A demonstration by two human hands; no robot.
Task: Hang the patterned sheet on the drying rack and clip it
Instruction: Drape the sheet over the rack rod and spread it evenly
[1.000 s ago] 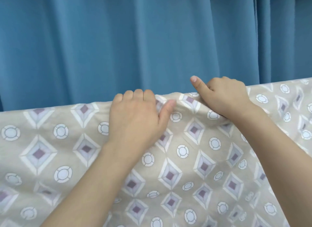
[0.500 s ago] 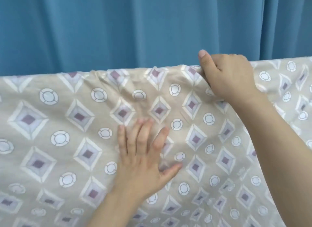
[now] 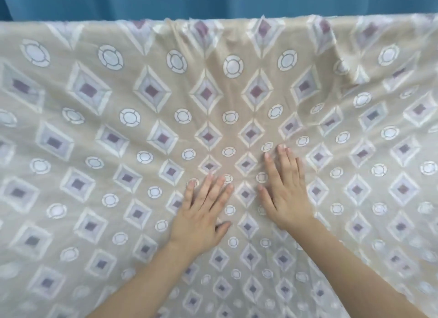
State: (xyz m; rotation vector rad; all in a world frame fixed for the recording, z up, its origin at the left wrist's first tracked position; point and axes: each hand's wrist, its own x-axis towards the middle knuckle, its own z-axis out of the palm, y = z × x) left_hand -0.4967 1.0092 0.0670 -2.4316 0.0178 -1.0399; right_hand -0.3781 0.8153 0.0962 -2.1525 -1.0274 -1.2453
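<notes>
Both hands have left the top fold: left hand (image 3: 201, 213) and right hand (image 3: 285, 194) lie flat on the patterned sheet (image 3: 118, 133) below blue curtain (image 3: 213, 0).

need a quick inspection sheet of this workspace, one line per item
surface: the patterned sheet fills most of the view, draped over a top edge; the drying rack itself is hidden under it
job's things: sheet hangs with creases near the top middle and top right; no clips seen
clutter: nothing seen
hands: left hand and right hand lie flat on the sheet, fingers straight, side by side and apart
cables: nothing seen
surroundings: blue curtain behind the sheet's top edge
</notes>
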